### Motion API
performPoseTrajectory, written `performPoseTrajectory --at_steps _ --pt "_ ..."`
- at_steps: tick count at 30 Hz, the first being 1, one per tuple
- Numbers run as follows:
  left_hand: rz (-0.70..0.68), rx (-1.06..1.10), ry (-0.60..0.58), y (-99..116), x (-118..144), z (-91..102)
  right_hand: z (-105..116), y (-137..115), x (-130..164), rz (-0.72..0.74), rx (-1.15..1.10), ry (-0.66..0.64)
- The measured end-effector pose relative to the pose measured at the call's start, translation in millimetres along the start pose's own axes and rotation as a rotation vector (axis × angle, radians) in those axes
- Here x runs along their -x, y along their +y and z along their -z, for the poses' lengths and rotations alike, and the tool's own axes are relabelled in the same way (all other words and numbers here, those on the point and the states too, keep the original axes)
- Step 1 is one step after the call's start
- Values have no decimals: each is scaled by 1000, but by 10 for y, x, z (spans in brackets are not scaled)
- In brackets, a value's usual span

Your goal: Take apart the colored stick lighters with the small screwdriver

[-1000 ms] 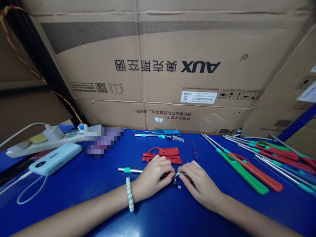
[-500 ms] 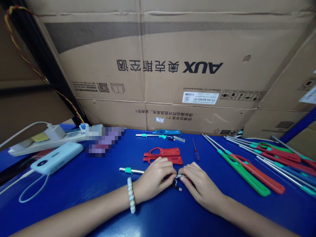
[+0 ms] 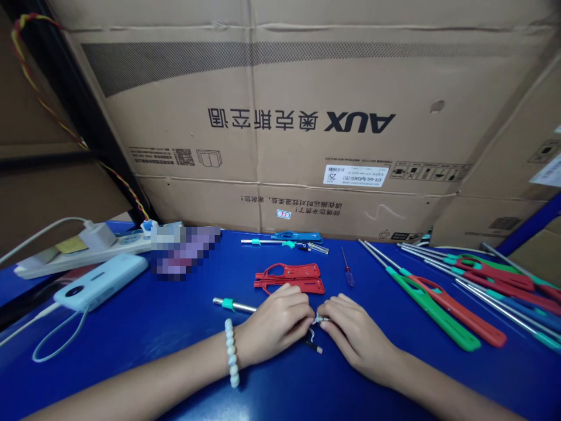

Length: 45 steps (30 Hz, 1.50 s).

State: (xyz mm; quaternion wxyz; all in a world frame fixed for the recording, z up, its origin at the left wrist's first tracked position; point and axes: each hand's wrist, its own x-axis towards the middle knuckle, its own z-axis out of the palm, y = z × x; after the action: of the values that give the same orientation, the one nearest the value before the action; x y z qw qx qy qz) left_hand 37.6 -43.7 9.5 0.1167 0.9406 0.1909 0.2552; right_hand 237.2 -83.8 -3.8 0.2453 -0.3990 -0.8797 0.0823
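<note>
Hands: we count two, both low on the blue table; our left hand wears one bead bracelet; our right hand meets it fingertip to fingertip.
Fingers: both sets are curled and pinched on one small metal piece between them; a thin wire hangs from it to a little plug lying on the table.
Tube: one metal tube with one teal collar runs out from under our left hand, towards the left.
Red shells: we count two red plastic halves, side by side, just beyond the hands.
Screwdriver: one small one, to the right of the shells.
Blue unit: one partly built lighter near the box.
Finished lighters: a heap of long ones at the right, green, red and blue; we cannot count them exactly.
Left side: one power strip; one power bank with a cable.
Writing: the cardboard box reads "AUX" upside down, with Chinese characters; its white label shows "25".
</note>
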Motion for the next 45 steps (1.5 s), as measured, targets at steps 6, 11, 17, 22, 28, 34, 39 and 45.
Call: performPoseTrajectory --at_steps 6,11,17,22,28,34,39,45 --pt "17 43 -19 -13 -5 -8 4 -7 -16 2 2 15" --pt "145 163 39 -9 -27 0 23 -9 -26 -86 -67 39" --pt "211 206 24 16 -36 27 30 -7 -30 -82 -74 49" --pt "207 196 32 24 -41 27 27 -13 -32 -73 -56 55" --pt "210 166 27 30 -30 7 36 -18 -34 -106 -81 6" --pt "230 82 22 -27 -78 224 36 -5 -38 -133 -89 33" --pt "174 5 -55 -117 -5 528 37 -27 -49 -60 4 83" --pt "118 -58 -197 -200 256 733 77 -76 -72 17 92 54"
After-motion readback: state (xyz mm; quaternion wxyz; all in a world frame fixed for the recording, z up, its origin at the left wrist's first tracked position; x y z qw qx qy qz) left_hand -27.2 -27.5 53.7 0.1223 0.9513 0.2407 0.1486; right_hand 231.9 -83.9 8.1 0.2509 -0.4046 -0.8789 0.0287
